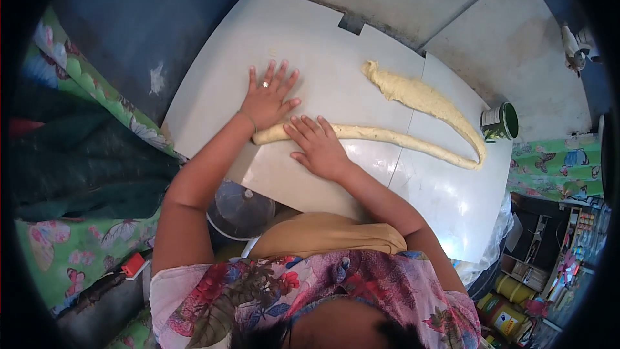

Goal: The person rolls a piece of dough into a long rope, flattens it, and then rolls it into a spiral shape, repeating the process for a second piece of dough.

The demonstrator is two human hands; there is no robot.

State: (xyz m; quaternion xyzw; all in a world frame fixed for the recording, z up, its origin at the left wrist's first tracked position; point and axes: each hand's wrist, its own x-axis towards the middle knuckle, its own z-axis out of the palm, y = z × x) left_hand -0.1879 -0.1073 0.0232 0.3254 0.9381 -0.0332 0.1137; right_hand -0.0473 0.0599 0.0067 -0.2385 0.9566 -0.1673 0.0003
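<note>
Pale yellow dough lies on the white table as a long thin rope, bending back into a thicker lumpy strip near a green can. Left hand is flat with fingers spread at the rope's end. Right hand presses palm-down on the rope, gripping nothing.

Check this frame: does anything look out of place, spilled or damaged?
Nothing is spilled or broken. The dough doubles back in a hairpin, its far arm thicker and ragged; the left hand and right hand work the smooth end. A green can sits at the table edge.
</note>
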